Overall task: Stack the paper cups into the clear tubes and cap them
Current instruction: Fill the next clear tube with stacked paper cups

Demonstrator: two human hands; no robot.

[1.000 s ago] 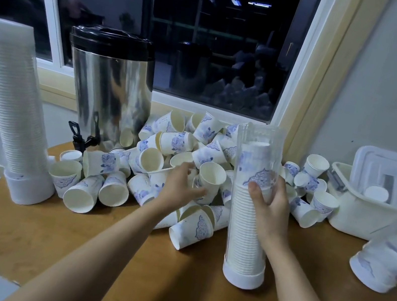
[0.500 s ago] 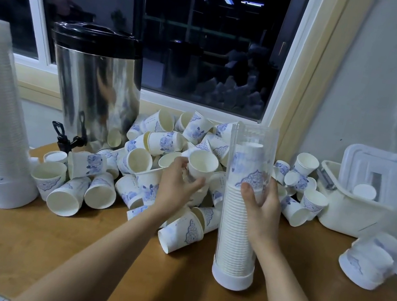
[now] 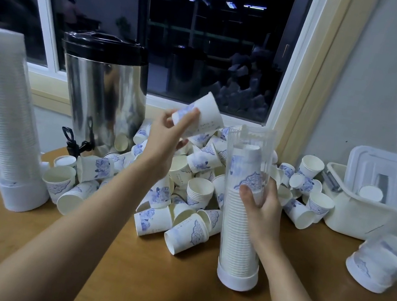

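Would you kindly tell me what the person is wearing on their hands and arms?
The left hand and right hand are bare, with no gloves, rings or bracelets visible. The left forearm and right forearm are uncovered down to the picture's lower edge; no sleeve, watch or wristband shows.

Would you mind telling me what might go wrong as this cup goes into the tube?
The paper cup in the left hand is tilted and may catch the rim of the clear tube. The tall tube, steadied only by the right hand, might tip into the loose cups.
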